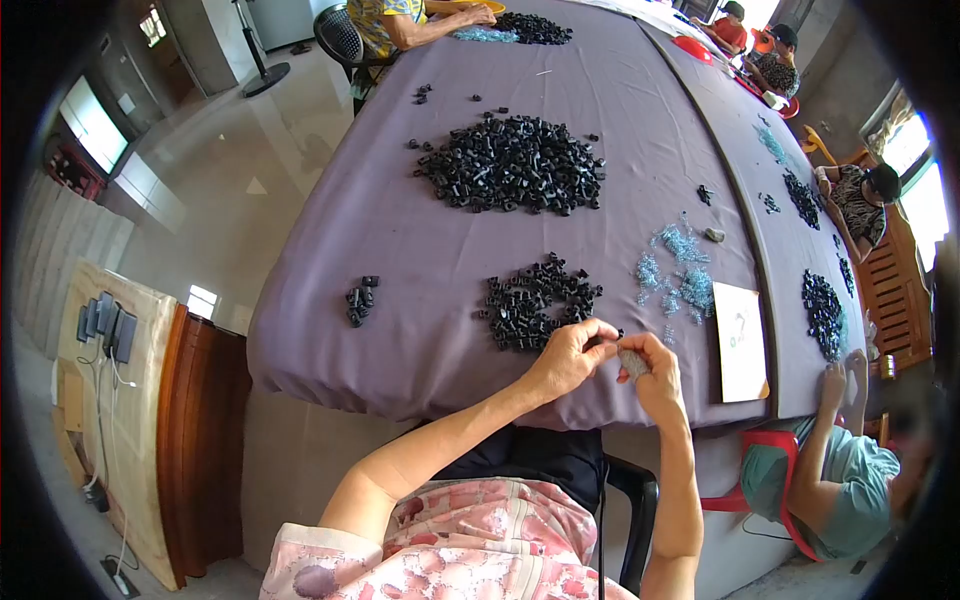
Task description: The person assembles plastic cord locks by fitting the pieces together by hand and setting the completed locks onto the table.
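My left hand (572,362) is at the table's front edge, its thumb and fingers pinched on something too small to make out. Close on its right, my right hand (653,374) is closed around a grey, stone-like lump (633,364). A tiny dark piece shows between the hands at the fingertips. Just behind my left hand lies a ring-shaped pile of small black parts (530,300). Beyond it is a larger black pile (515,165). A few black parts (362,300) lie apart at the left. Thin bluish pieces (680,275) are scattered to the right.
A white card (738,343) lies right of my hands, with a small stone (714,235) behind it. Co-workers sit along the table's right side, one in a green top (840,490) nearest. Another person's arm (430,30) reaches in at the far left. A wooden cabinet (200,440) stands left.
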Demonstrator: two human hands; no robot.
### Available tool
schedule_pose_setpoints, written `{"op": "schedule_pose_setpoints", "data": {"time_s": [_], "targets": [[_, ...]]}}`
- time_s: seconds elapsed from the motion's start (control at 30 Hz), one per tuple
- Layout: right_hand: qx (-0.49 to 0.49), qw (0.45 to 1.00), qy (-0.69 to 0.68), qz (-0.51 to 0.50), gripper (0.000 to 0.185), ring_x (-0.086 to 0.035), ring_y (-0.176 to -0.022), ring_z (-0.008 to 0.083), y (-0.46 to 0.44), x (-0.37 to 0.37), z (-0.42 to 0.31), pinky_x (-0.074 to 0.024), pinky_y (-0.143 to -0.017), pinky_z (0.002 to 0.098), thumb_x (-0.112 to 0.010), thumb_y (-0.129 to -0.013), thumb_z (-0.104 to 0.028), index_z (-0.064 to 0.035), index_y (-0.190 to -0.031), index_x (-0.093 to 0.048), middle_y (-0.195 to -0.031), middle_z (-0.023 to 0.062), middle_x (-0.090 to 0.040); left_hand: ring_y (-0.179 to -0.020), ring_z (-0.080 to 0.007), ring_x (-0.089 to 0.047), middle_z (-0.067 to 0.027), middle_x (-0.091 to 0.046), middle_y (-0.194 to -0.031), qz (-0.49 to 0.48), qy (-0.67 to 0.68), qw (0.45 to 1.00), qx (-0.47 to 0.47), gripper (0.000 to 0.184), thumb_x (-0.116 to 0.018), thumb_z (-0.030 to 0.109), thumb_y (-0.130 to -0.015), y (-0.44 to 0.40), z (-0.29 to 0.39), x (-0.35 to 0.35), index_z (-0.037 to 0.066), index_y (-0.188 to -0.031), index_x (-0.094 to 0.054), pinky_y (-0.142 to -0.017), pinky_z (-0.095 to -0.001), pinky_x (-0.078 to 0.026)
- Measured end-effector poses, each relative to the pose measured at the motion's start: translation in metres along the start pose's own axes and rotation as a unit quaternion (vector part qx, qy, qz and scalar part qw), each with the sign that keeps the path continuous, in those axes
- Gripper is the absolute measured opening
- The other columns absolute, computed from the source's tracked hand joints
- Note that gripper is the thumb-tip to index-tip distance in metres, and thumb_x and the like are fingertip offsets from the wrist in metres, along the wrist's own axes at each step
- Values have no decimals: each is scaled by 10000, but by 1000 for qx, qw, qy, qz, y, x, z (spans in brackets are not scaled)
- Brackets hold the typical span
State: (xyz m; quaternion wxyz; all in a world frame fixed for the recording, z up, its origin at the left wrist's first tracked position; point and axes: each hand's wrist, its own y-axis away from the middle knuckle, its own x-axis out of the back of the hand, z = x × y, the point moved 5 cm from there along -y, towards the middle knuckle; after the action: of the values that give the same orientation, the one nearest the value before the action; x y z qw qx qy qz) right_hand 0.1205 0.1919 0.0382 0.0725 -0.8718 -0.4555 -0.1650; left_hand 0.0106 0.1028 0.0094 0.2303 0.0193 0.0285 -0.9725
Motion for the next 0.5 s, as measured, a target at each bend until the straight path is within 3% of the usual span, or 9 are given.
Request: {"op": "schedule_pose_setpoints", "data": {"time_s": [0.1,0.23,0.37,0.5], "targets": [[-2,1000,-17,18,276,-562,-642,122,3,-6,3,-480,-584,252,-405,-736,146,39,-934,-564,-782,81,-589,-531,-8,-402,59,-504,-638,-1,16,1000,-20,118,-588,83,-849,2,1,-4,30,-953,-606,-471,-184,-350],[-48,985,-157,49,239,-584,-685,136,0,-9,17,-503,-607,259,-438,-768,156,30,-936,-552,-845,91,-603,-576,-18,-467,20,-588,-693,22,-13,999,-21,96,-586,65,-846,2,-2,0,11,-922,-605,-500,-193,-390],[-35,984,-163,58,244,-593,-726,141,-3,-7,22,-512,-638,256,-469,-760,174,25,-937,-545,-875,91,-603,-588,-43,-509,-14,-602,-690,53,-37,997,-47,107,-574,101,-861,-1,-6,-2,-3,-888,-577,-517,-212,-415],[-15,985,-143,89,261,-590,-765,129,-2,-3,14,-504,-665,246,-496,-733,191,18,-920,-555,-876,72,-601,-569,-73,-503,-14,-577,-650,28,-23,999,36,152,-558,154,-879,-2,0,-4,3,-863,-549,-527,-251,-424]]}}
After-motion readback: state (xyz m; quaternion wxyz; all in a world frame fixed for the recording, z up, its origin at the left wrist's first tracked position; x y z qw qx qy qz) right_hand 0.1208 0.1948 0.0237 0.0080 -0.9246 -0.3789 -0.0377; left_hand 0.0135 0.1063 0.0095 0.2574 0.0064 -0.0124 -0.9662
